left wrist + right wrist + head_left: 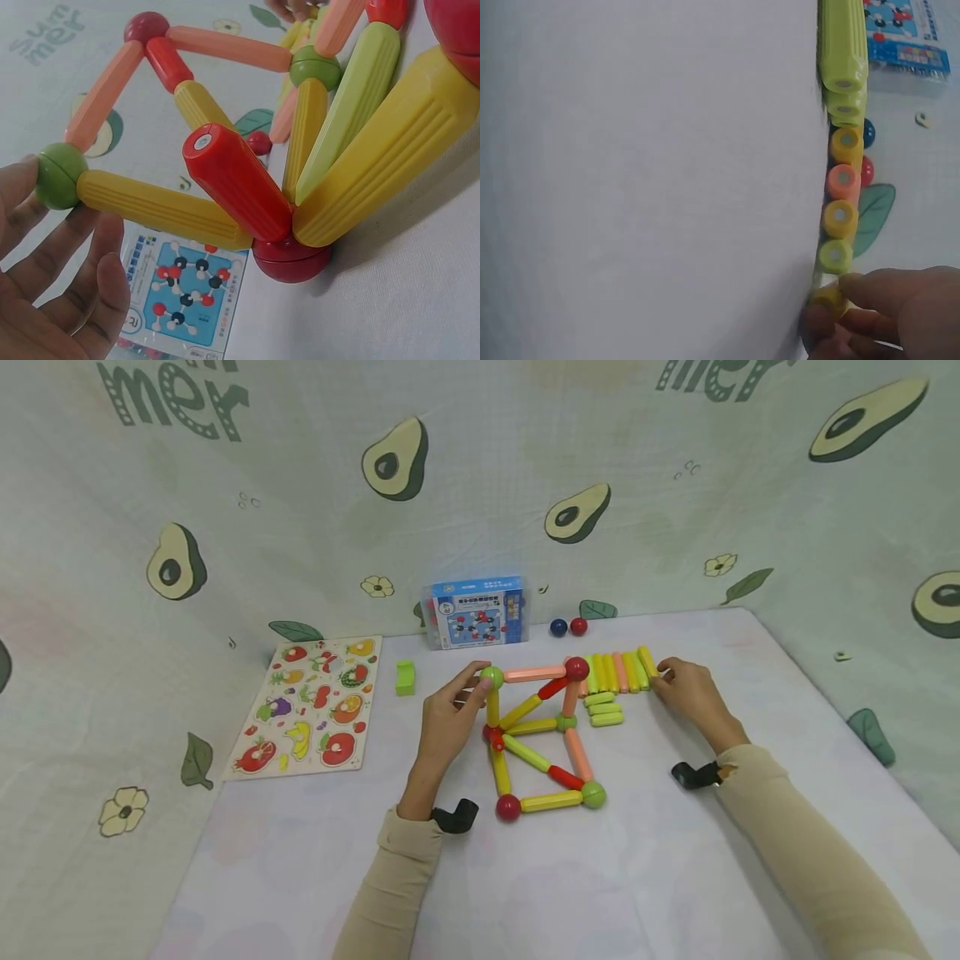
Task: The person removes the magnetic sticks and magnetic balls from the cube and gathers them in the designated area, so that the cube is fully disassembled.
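Pale table (570, 885), avocado-print backdrop (487, 477). Pinching yellow stick (647, 660) in right hand (694, 697), pointing away lengthwise, kinda leftish; green ball (61, 176) in left hand (444, 723).

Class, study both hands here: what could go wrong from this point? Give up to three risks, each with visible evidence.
1. The left hand holds a green ball at a corner of the stick frame; a tug or slip might pull it loose.
2. The right hand pinches a yellow stick at the end of the row of sticks; moving it may nudge others.
3. The loose blue ball and loose red ball could roll if bumped.
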Available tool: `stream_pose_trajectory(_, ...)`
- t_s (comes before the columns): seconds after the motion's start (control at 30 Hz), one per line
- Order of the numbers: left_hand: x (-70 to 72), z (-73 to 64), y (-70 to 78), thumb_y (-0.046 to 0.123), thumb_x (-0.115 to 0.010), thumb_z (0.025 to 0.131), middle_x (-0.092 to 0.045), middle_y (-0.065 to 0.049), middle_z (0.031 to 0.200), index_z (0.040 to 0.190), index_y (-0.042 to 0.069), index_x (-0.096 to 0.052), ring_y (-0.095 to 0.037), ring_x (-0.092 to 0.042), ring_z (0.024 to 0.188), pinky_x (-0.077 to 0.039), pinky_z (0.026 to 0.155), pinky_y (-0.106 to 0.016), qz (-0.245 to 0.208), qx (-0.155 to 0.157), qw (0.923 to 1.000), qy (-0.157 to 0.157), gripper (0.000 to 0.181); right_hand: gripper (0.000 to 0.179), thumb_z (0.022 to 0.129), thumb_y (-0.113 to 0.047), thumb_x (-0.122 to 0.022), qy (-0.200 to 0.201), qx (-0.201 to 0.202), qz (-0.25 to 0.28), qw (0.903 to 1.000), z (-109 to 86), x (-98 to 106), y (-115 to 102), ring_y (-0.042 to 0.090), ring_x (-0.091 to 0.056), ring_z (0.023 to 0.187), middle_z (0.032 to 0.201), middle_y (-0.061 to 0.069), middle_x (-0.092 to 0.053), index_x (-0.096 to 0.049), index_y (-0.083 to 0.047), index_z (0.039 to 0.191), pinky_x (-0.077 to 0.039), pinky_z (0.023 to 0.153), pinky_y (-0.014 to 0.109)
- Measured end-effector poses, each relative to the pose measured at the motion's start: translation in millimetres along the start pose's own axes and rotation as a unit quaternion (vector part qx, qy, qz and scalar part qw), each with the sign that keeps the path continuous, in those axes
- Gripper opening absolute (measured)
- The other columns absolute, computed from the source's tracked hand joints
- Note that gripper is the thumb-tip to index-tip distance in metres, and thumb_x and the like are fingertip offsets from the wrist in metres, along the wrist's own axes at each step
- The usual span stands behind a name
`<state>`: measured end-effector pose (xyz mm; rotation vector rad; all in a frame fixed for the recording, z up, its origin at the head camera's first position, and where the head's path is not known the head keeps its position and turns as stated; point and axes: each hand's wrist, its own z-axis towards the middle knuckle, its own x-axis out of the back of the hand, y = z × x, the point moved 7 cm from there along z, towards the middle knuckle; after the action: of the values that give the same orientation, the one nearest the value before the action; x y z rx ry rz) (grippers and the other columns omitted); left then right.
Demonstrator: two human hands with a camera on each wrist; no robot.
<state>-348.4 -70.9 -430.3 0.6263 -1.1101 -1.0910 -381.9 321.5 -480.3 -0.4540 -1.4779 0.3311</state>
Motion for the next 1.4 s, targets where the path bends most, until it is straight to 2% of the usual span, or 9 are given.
stream_pose_trajectory(0.2,-0.5,-0.6,-2.8,0.047,-0.058,0.099,-0.073,0.000,0.109,0.132,0.030,-0.066,-0.012,-0.066,0.080,-0.057,0.076,-0.030,-0.002,0.005,1.0000,0.000,0.037,0.041,0.102,-0.021,-0.058,-0.015,-0.007,-0.008,0.9998,-1.3,-4.6,6.4,0.035,-0.056,0.086,0.101,0.026,-0.061,-0.054,0.011,0.127,-0.049,0.073,0.046)
stream_pose_trajectory(0.33,-2.2,-1.8,-3.1,0.047,-0.058,0.099,-0.073,-0.001,0.110,0.132,0.029,-0.066,-0.018,-0.068,0.080,-0.057,0.074,-0.031,-0.011,0.003,0.9999,-0.009,0.038,0.043,0.102,-0.023,-0.057,0.011,0.005,-0.027,0.9996,-12.7,10.2,-9.5,0.040,-0.055,0.094,0.109,0.028,-0.059,-0.053,0.010,0.129,-0.050,0.078,0.053)
stream_pose_trajectory(0.47,-0.6,-2.1,-2.5,0.046,-0.058,0.100,-0.073,-0.001,0.109,0.132,0.028,-0.066,-0.019,-0.068,0.080,-0.057,0.074,-0.031,-0.012,-0.002,0.9999,-0.007,0.038,0.038,0.103,-0.022,-0.057,0.056,0.072,0.007,0.9958,-28.1,29.7,-48.6,0.039,-0.058,0.098,0.111,0.024,-0.061,-0.058,0.006,0.128,-0.052,0.080,0.054)
stream_pose_trajectory(0.73,6.9,-2.8,-5.3,0.046,-0.059,0.099,-0.073,0.000,0.108,0.131,0.028,-0.066,-0.014,-0.067,0.079,-0.057,0.075,-0.031,-0.007,0.005,1.0000,0.005,0.038,0.039,0.094,-0.017,-0.072,0.033,0.214,0.074,0.9736,-44.9,25.0,-125.9,0.023,-0.063,0.093,0.114,0.011,-0.064,-0.062,-0.003,0.129,-0.057,0.081,0.045)
stream_pose_trajectory(0.97,8.7,-3.8,-7.5,0.046,-0.060,0.099,-0.073,0.001,0.109,0.130,0.030,-0.067,-0.013,-0.067,0.078,-0.057,0.074,-0.032,-0.008,0.010,0.9999,0.005,0.036,0.049,0.091,-0.014,-0.075,-0.022,0.278,0.102,0.9548,-43.5,13.3,-160.3,0.023,-0.065,0.095,0.121,0.011,-0.063,-0.057,-0.004,0.136,-0.057,0.082,0.043)
stream_pose_trajectory(1.1,6.1,-3.2,-7.0,0.047,-0.060,0.098,-0.073,0.000,0.109,0.129,0.030,-0.067,-0.014,-0.067,0.078,-0.057,0.074,-0.031,-0.015,0.008,0.9999,0.001,0.036,0.053,0.088,-0.013,-0.078,0.025,0.296,0.072,0.9520,-52.9,17.1,-170.5,0.019,-0.062,0.090,0.120,0.009,-0.061,-0.057,-0.005,0.136,-0.057,0.076,0.036)
stream_pose_trajectory(1.27,0.7,-1.5,-3.5,0.047,-0.059,0.099,-0.073,0.001,0.112,0.131,0.030,-0.066,-0.016,-0.068,0.080,-0.057,0.074,-0.031,-0.020,0.001,0.9997,-0.014,0.037,0.050,0.081,-0.010,-0.084,0.128,0.371,0.045,0.9188,-94.4,24.8,-199.7,0.015,-0.055,0.078,0.108,0.006,-0.061,-0.062,-0.005,0.126,-0.051,0.061,0.028)
stream_pose_trajectory(1.33,0.4,-0.6,-2.1,0.046,-0.059,0.099,-0.073,0.000,0.112,0.131,0.030,-0.066,-0.018,-0.069,0.080,-0.057,0.074,-0.031,-0.019,-0.002,0.9997,-0.013,0.036,0.045,0.081,-0.010,-0.084,0.118,0.405,0.048,0.9053,-108.7,15.4,-214.1,0.014,-0.056,0.078,0.105,0.005,-0.062,-0.065,-0.006,0.121,-0.052,0.061,0.027)
stream_pose_trajectory(1.4,1.1,0.0,-0.9,0.046,-0.059,0.099,-0.073,-0.001,0.112,0.131,0.030,-0.066,-0.019,-0.069,0.081,-0.058,0.074,-0.031,-0.017,-0.003,0.9998,-0.010,0.036,0.042,0.082,-0.014,-0.083,0.088,0.420,0.045,0.9019,-116.3,0.4,-225.2,0.012,-0.058,0.079,0.106,0.002,-0.063,-0.067,-0.008,0.120,-0.054,0.063,0.025)
